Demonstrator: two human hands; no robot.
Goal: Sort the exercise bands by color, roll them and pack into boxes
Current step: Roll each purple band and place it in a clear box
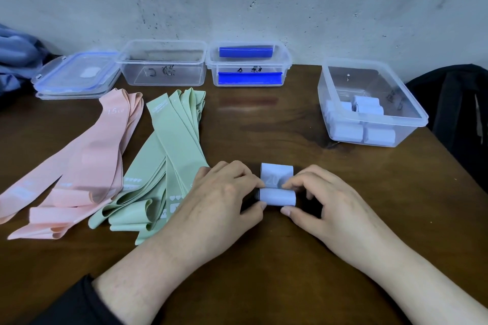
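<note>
A light blue exercise band lies on the brown table, mostly rolled into a tight cylinder, with a short flat tail marked "20" behind it. My left hand pinches the roll's left end and my right hand pinches its right end. Several pink bands lie flat at the left. Several green bands lie beside them. A clear box at the right holds several rolled light blue bands. Another clear box at the back holds dark blue bands. Left of it stands a clear box with nothing visible inside.
Two stacked lids with blue rims lie at the back left. Blue cloth sits at the far left and a black bag at the table's right edge. A wall rises right behind the boxes.
</note>
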